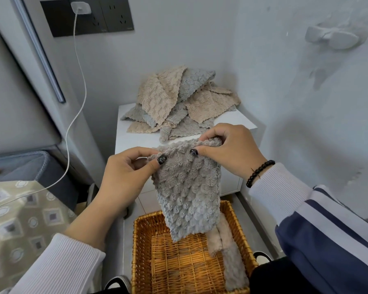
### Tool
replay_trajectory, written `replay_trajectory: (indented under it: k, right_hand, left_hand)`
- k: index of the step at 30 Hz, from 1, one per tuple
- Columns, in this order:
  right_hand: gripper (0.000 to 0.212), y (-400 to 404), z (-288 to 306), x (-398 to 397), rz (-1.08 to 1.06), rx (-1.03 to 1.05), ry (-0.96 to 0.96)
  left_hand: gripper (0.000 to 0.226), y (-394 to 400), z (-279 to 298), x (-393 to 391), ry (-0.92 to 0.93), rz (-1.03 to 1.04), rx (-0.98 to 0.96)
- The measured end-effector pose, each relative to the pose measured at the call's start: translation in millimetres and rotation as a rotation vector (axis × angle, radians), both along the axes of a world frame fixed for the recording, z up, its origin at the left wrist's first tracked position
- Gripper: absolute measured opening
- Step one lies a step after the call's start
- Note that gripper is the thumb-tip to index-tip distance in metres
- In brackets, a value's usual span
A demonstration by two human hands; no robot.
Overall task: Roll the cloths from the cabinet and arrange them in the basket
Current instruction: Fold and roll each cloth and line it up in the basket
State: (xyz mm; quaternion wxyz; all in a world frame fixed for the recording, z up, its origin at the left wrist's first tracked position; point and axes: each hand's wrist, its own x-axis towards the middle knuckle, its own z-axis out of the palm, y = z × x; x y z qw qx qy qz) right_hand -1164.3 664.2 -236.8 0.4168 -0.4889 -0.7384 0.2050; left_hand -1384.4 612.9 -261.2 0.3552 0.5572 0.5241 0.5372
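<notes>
Grey cloth (187, 187) is hanging over the basket (140, 251); both hands, left (128, 172) and right (227, 149), are pinching its top edge, which probably needs rolling tightly and evenly.

Grey cloth (187, 187) centre frame: fluffy, scale-textured plush, matt. Pile of cloths (179, 102) above it: same nubby fleece, beige and grey. Basket (140, 251) at bottom: woven wicker, slightly glossy. Cabinet (134, 143) top: smooth white, satin. Wall (306, 102): matt, scuffed.
</notes>
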Motion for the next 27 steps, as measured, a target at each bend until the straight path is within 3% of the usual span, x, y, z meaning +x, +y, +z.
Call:
replay_trajectory:
  k: [7, 12, 19, 22, 25, 27]
  right_hand:
    - [0.019, -1.3, -2.0, -2.1, -0.018, 0.078, -0.055]
    - [0.009, -2.3, -1.8, 1.2, -0.042, 0.102, -0.074]
    - [0.027, 2.8, -5.8, 9.7, -0.001, -0.067, 0.281]
    - [0.039, 6.6, -15.3, 5.6, 0.01, -0.307, 0.38]
    - [0.068, 5.9, -27.6, -1.0, 0.23, -0.784, 0.652]
    - [0.064, 1.8, -35.5, -5.9, 0.346, -0.962, 0.636]
  left_hand:
    - [0.017, 5.6, -0.1, -2.0, 0.09, 0.055, 0.023]
    - [0.024, 7.3, 1.8, -0.8, 0.101, 0.096, 0.046]
    - [0.022, 4.5, 5.3, 5.2, 0.044, 0.052, 0.091]
    - [0.027, 2.8, 5.1, 8.2, -0.023, 0.008, 0.082]
    - [0.029, 2.9, 4.8, 9.7, -0.163, 0.009, 0.035]
    - [0.026, 3.1, 5.1, 8.7, -0.259, 0.027, 0.007]
